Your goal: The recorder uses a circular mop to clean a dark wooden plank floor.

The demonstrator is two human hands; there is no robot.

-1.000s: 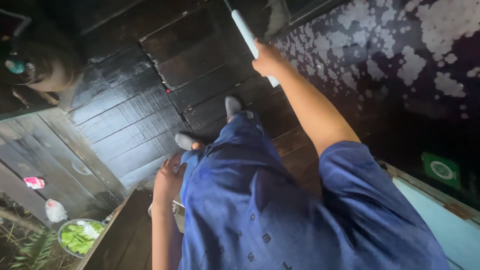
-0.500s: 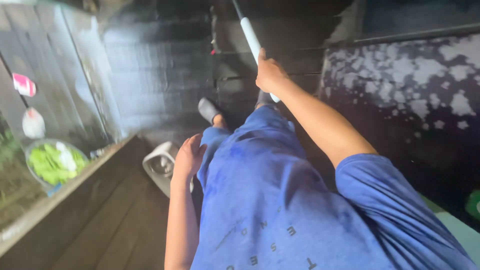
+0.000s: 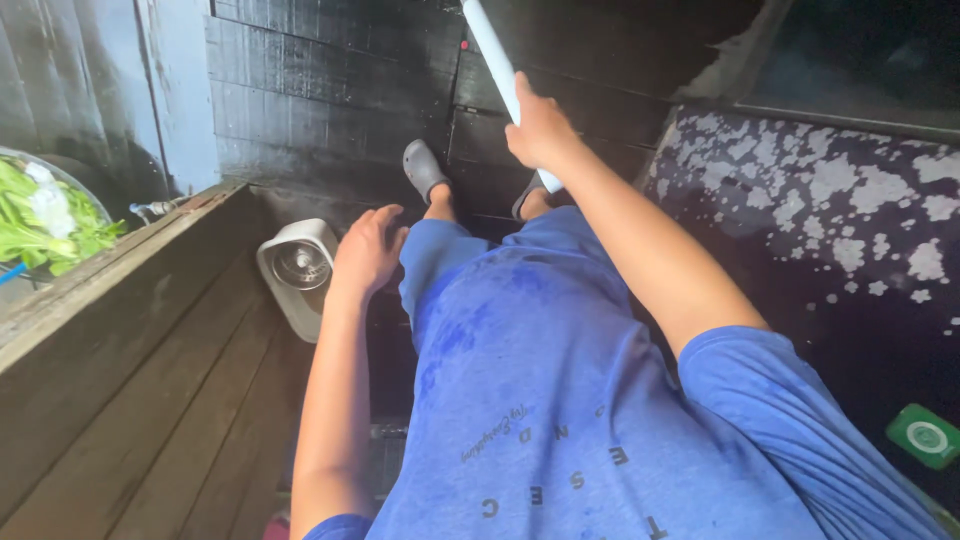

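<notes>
My right hand point(image 3: 540, 128) is closed around a long white handle point(image 3: 491, 51) that slants up and away over the dark wet plank floor point(image 3: 330, 90). My left hand point(image 3: 368, 250) hangs beside my thigh with its fingers spread, holding nothing, just right of a white fan-like appliance point(image 3: 298, 270) on the floor. I wear a blue shirt, blue shorts and grey clogs point(image 3: 422, 168). The lower end of the handle is hidden behind my hand and leg.
A wooden ledge point(image 3: 110, 310) runs along the left. A bowl of green leafy vegetables point(image 3: 45, 215) sits beyond it. On the right lies a dark surface point(image 3: 800, 200) covered in white foam patches, with a green round-marked packet point(image 3: 925, 435) near the lower right.
The view has swung left and down. The white appliance and the vegetable bowl came closer into view. My left hand opened beside my thigh. My right hand keeps its hold on the handle.
</notes>
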